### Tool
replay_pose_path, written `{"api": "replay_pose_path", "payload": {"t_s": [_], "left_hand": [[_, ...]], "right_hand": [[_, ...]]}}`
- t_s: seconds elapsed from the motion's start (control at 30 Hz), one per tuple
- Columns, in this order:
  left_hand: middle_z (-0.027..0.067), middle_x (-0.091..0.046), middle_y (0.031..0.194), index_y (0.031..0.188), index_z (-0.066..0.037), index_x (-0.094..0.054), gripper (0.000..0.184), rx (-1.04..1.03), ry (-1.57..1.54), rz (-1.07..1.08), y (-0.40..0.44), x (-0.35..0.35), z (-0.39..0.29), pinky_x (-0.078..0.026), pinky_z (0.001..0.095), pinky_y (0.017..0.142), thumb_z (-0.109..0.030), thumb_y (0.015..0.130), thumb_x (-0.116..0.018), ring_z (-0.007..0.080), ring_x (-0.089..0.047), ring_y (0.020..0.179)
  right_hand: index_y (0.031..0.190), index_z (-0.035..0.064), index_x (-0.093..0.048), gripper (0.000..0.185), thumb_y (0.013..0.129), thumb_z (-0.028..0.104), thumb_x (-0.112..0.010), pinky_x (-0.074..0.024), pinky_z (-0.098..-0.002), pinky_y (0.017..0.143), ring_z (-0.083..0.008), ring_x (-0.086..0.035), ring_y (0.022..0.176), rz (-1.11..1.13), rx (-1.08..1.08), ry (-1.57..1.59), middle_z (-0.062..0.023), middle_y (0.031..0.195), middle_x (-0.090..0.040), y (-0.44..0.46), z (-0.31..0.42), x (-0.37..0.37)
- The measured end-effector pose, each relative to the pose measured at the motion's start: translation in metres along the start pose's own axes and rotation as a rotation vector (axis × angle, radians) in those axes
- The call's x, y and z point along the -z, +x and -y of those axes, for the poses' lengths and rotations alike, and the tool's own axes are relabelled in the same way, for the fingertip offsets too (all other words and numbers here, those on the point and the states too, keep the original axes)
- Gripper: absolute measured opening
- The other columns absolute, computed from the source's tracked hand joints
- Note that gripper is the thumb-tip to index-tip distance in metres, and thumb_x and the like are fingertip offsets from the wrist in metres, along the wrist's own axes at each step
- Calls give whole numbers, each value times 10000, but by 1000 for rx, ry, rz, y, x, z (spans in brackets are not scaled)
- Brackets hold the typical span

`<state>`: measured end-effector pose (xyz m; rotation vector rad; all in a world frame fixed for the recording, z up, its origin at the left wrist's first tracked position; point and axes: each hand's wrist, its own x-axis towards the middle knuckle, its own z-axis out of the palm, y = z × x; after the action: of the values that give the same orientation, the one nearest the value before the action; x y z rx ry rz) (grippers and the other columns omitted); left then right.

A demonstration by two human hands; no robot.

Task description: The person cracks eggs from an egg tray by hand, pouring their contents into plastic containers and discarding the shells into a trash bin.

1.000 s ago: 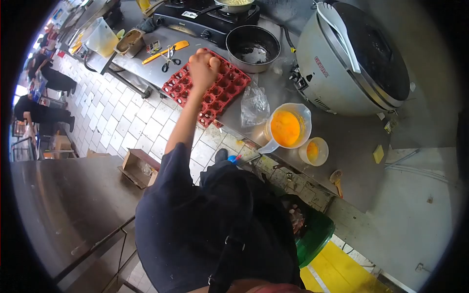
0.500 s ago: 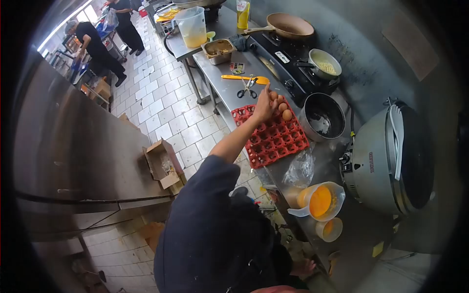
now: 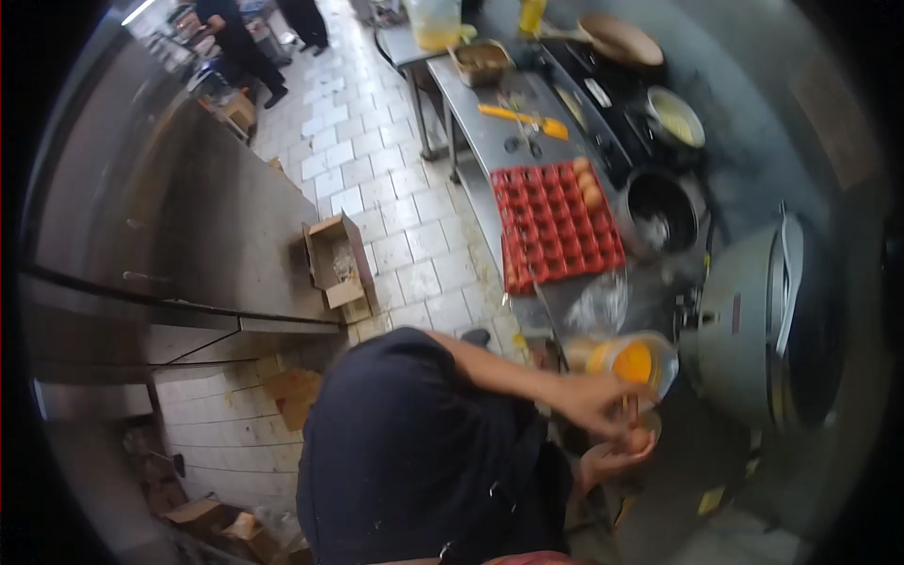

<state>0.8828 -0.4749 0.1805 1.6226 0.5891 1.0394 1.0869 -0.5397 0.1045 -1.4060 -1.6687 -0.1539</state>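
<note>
My left hand [image 3: 593,403] reaches across to the small clear cup [image 3: 652,426] and meets my right hand [image 3: 607,463], which is cupped just below it. A brown egg [image 3: 640,439] is between the fingers of both hands, close to the cup's rim; motion blur hides the exact grip. Right beyond the hands stands a clear measuring jug [image 3: 667,363] with orange beaten egg [image 3: 633,362] in it. A red egg tray [image 3: 556,226] lies farther up the counter, with a few brown eggs [image 3: 590,195] along its right edge.
Crumpled clear plastic [image 3: 600,301] lies below the tray. A dark pot [image 3: 662,212], a large grey cooker [image 3: 739,330] and a stove with a frying pan [image 3: 621,40] line the wall. An orange spatula [image 3: 551,127] and scissors [image 3: 523,146] lie beyond the tray. Another person [image 3: 235,42] stands far off.
My left hand has left the egg tray with an egg and come down to my right hand beside the small cup. My right hand has risen to meet it. The view has shifted.
</note>
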Motion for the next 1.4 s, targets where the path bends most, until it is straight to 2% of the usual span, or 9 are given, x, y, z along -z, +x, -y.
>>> {"api": "replay_pose_path", "payload": {"t_s": [0.13,0.23,0.47,0.53,0.63,0.77,0.83,1.07,1.4], "left_hand": [[58,-722,826,1152,-4,-597,346,9,2,-52,0,7,2,-559,291,639,-219,899,-694,146,-713,730],[60,-700,797,1091,-21,-653,245,110,145,-103,-2,11,2,-543,289,673,-189,916,-689,129,-689,729],[85,-703,804,1111,-38,-655,266,142,152,82,12,-24,-16,-542,302,681,-238,936,-666,175,-697,720],[112,-704,799,1121,-51,-656,288,48,347,110,21,-37,-16,-552,338,686,-271,936,-657,239,-707,723],[164,-689,916,1262,-94,-571,431,-115,681,362,51,-65,3,-548,412,663,-366,932,-626,322,-694,760],[202,-661,1001,1301,-71,-451,547,-611,830,592,112,-107,54,-542,460,633,-419,909,-608,381,-669,779],[203,-669,961,1268,-56,-447,532,-693,788,611,139,-118,72,-542,469,629,-404,903,-614,390,-666,770],[237,-655,811,1233,-1,-405,477,-591,795,809,171,-118,79,-530,526,645,-272,868,-547,446,-645,722],[248,-638,943,1203,-4,-418,442,-445,831,983,180,-113,105,-515,538,764,-321,918,-536,458,-634,857]], "right_hand": [[1404,-43,-372,428,1032,132,-493,-443,-457,1021,-376,-533,1197,-244,-408,-301,-241,1372,-452,-53,-69,35],[1380,-48,-416,400,1026,113,-507,-472,-455,971,-369,-577,1086,-377,-276,-355,-229,1298,-507,-114,-130,31],[1299,-2,-547,314,1032,156,-498,-487,-410,853,-339,-597,956,35,-379,-601,-199,1069,-583,-131,-134,24],[1289,51,-573,365,1027,295,-502,-479,-366,751,-280,-585,888,-222,-232,-424,-129,1000,-581,-118,-135,30],[1379,113,-516,510,1018,459,-415,-385,-252,579,-121,-491,731,-396,-928,532,-31,933,-565,-80,-120,36],[1425,150,-493,788,963,743,-256,-262,-192,433,-29,-409,541,-195,-1098,892,43,842,-591,21,-88,49],[1339,124,-591,826,954,759,-231,-428,-208,605,-83,-573,783,-92,-952,755,-20,992,-655,41,-94,43],[1173,14,-674,806,1007,671,-236,-486,-335,879,-204,-627,972,13,-1100,613,-96,1024,-681,67,-105,39],[985,4,-715,717,996,619,-345,-532,-485,763,-416,-691,848,225,-692,-250,-251,869,-706,46,-130,31]]}}
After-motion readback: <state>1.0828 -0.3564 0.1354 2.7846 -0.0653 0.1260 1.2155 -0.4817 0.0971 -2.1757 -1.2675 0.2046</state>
